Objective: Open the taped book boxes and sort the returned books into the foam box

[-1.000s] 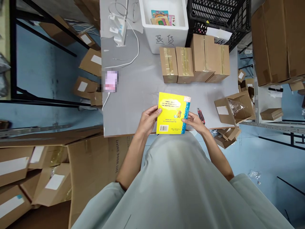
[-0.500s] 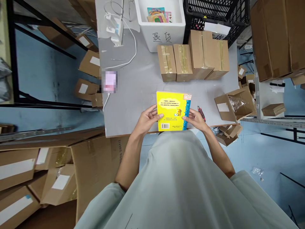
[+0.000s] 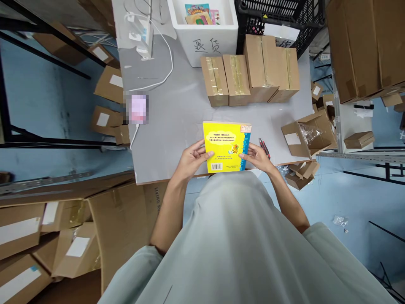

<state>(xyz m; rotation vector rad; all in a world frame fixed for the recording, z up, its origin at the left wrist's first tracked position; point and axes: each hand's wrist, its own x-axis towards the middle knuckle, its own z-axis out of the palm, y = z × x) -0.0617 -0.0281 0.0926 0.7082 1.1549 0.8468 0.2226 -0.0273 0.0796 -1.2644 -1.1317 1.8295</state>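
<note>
A yellow book (image 3: pixel 223 141) with a blue edge strip, a barcode and a small cartoon figure is held at the table's near edge. My left hand (image 3: pixel 191 159) grips its left side, thumb on the cover and the other fingers partly behind. On the opposite side my right hand (image 3: pixel 257 158) holds the blue edge, its thumb also on top. Just right of that hand lies a dark pen with red parts (image 3: pixel 264 148). Past the book stands a row of taped cardboard boxes (image 3: pixel 236 80).
A white bin (image 3: pixel 202 44) with several booklets stands at the back beside a black plastic crate (image 3: pixel 280 12). A power strip (image 3: pixel 145 38) and white cable lie at the left. An open carton (image 3: pixel 310 135) sits at the right edge; a large carton (image 3: pixel 123 236) of boxes is lower left.
The camera view has shifted slightly, so the table and its things appear further left. Both hands keep their hold on the book, which is tilted a little differently.
</note>
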